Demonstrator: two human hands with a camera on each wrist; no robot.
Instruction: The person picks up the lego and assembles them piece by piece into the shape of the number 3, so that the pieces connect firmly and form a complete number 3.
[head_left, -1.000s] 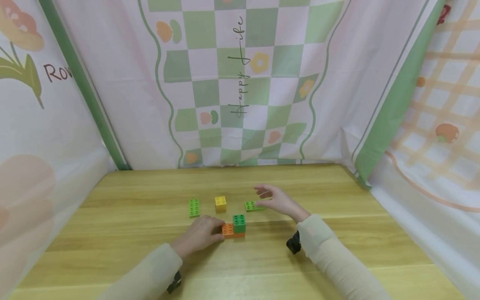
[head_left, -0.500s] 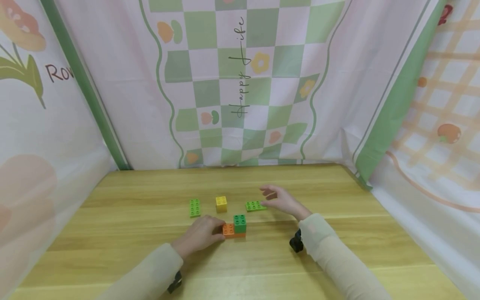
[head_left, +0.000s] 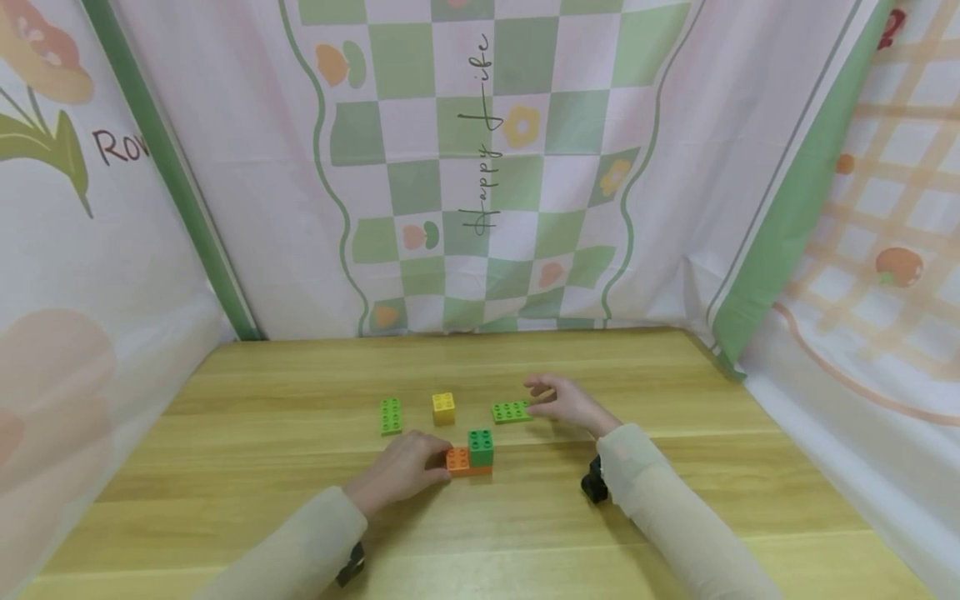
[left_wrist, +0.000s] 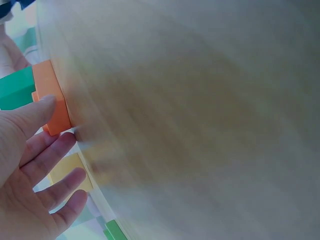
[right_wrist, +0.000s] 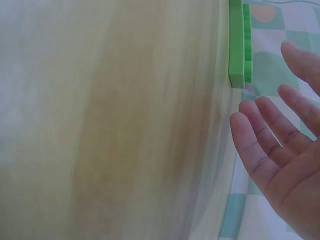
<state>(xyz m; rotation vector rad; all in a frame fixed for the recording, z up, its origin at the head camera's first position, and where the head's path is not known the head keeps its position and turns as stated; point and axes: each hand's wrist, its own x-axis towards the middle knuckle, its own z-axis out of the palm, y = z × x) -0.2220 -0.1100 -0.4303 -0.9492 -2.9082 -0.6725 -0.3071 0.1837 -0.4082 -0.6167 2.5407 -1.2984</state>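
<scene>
My left hand [head_left: 405, 468] holds the left end of an orange building brick [head_left: 457, 459] between thumb and fingers. On the right half of that brick stands a dark green brick [head_left: 481, 447], four studs on top. In the left wrist view my thumb lies along the orange brick's [left_wrist: 56, 110] side, and the other fingers spread apart. A thin light green brick [head_left: 510, 412] lies flat farther back on the right. Beside its right end, my right hand [head_left: 567, 404] hovers with loosely bent fingers. The right wrist view has these fingers apart from the green brick [right_wrist: 237, 47], holding nothing.
A yellow brick [head_left: 443, 408] stands behind the orange one. To its left, another flat light green brick [head_left: 391, 416] points away from me. All sit on a wooden table [head_left: 300, 375], with a checkered curtain [head_left: 480, 167] hanging at its back edge.
My right hand has drawn back to the right, uncovering the right end of the light green brick. The left hand and the orange brick have stayed about where they were.
</scene>
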